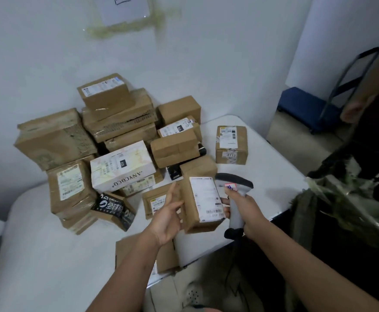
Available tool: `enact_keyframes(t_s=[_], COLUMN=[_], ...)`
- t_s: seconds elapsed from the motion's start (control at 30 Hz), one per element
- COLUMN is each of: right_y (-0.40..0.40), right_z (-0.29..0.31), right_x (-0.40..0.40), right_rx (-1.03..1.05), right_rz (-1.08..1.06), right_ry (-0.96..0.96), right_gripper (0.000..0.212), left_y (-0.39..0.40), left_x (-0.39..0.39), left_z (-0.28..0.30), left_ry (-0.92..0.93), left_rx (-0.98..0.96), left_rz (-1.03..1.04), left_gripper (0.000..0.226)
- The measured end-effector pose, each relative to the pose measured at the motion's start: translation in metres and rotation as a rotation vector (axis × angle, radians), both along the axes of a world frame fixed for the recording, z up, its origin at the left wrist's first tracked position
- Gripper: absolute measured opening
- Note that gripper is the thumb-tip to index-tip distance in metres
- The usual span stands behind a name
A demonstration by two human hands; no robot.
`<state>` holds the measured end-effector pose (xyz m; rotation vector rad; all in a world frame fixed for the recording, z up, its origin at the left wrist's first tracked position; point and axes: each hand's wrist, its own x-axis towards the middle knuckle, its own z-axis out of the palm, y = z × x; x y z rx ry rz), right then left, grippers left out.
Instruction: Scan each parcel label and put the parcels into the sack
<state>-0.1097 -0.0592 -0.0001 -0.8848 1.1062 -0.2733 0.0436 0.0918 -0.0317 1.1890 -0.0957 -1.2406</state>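
Parcel (200, 203) btwn hands: left (169, 216) touching, right (243, 207) gripping scanner (234, 188).

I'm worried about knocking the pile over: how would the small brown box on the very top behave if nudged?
The top box looks stiff, with squared cardboard edges, so it would probably slide rather than roll. It sits tilted on the uneven boxes below, so a push may tip it off. Its small size suggests it is light, though the contents are hidden.

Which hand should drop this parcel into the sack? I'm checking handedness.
Left hand: it steadies the parcel, while the right hand grips the scanner.
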Motion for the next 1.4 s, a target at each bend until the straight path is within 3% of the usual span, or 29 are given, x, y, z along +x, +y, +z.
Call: enact_keyframes(t_s=[0.1,0.3,0.5,0.83,1.4], right_y=[-0.006,-0.004,-0.013,-0.026,-0.024], right_z=[0.001,-0.001,0.005,0.033,0.046], right_x=[-0.007,-0.01,-0.009,0.001,-0.006], right_rx=[-0.014,-0.066,-0.209,-0.277,-0.324], right_rz=[-0.023,0.035,0.168,0.467,0.56], right_ry=[-0.002,0.02,0.109,0.126,0.151], right_gripper=[0.032,0.028,0.028,0.023,0.021], left_y=[-0.013,-0.02,-0.022,-0.031,-0.04], left_x=[-0.006,-0.002,0.031,0.067,0.063], left_z=[0.004,0.004,-0.002,-0.001,0.004], left_ry=[-0.129,-0.243,-0.263,-0.329,-0.343], left_rx=[0.101,0.208,0.222,0.293,0.274], left_rz=[-0.1,-0.127,-0.027,0.045,0.022], left_gripper=[0.042,0.042,0.052,0.055,0.059])
